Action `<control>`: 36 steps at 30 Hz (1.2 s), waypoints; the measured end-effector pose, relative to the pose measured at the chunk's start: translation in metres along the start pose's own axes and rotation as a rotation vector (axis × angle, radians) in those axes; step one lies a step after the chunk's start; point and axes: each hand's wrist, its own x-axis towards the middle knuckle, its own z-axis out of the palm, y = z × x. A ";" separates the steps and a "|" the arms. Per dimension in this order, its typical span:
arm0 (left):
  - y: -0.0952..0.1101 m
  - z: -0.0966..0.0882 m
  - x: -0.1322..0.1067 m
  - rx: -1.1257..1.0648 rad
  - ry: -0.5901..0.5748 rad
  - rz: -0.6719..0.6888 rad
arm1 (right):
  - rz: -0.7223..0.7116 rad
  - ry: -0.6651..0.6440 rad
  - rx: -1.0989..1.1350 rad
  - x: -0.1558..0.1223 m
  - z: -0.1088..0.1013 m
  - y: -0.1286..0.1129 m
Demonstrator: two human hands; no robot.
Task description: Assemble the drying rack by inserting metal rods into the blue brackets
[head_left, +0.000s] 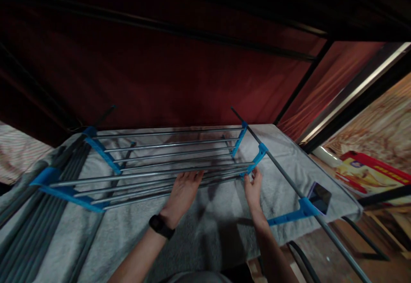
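A rack of grey metal rods and blue plastic brackets lies on a grey cloth. My left hand [184, 191], with a black watch [161, 226] on its wrist, is closed over the front group of metal rods [135, 175]. Its fingers curl across the top rod; the underside of the grip is hidden. My right hand [253, 186] pinches the lower end of a blue bracket [259, 154], where the rods' right ends meet it. The rods' left ends sit in another blue bracket [72, 195]. Behind, a second tier of rods [173, 145] spans two more blue brackets.
Several loose grey tubes [51, 223] lie at the left. A long pole [284, 174] runs along the right with a blue bracket [290, 216] pointing inward. Beside it lies a phone [319, 197]. Dark red fabric [167, 81] hangs behind; a red and yellow box [369, 174] stands right.
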 end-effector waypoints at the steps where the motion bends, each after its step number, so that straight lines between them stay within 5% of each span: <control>1: 0.000 0.002 0.002 -0.005 -0.037 -0.010 | 0.002 -0.001 0.009 0.003 -0.001 -0.004; 11: -0.002 -0.006 0.009 -0.033 -0.140 -0.025 | -0.003 -0.035 0.049 0.009 0.005 0.000; 23: -0.009 -0.019 0.011 -0.013 -0.034 0.045 | -0.067 -0.004 0.139 0.038 0.006 -0.016; 36: -0.013 -0.019 0.013 -0.002 -0.027 0.032 | -0.037 -0.036 0.146 0.036 -0.001 -0.032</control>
